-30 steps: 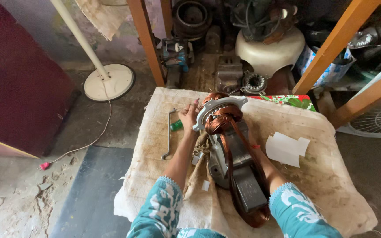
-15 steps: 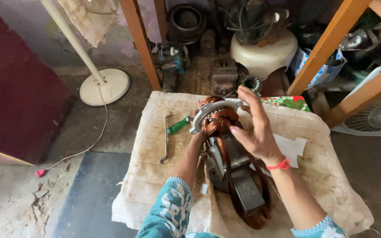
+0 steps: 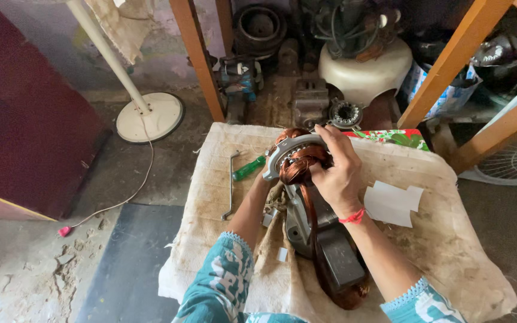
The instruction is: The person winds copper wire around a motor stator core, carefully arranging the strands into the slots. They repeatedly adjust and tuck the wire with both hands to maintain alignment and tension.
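A grey metal motor stator (image 3: 321,239) with copper wire windings (image 3: 299,168) lies along a cloth-covered table (image 3: 438,251). My right hand (image 3: 337,170) is closed over the far end of the windings and the metal end ring (image 3: 282,149). My left hand (image 3: 268,179) reaches under the left side of the ring and is mostly hidden behind it. A red thread band circles my right wrist.
A green-handled screwdriver (image 3: 249,168) and a bent metal rod (image 3: 230,185) lie left of the motor. White paper pieces (image 3: 392,203) lie to the right. Beyond the table stand wooden posts (image 3: 197,57), a white fan base (image 3: 149,115) and motor parts (image 3: 363,63).
My right hand lifted from beside the motor, swung up over it, and has now come down onto the far end of the windings. My left hand stayed at the end ring.
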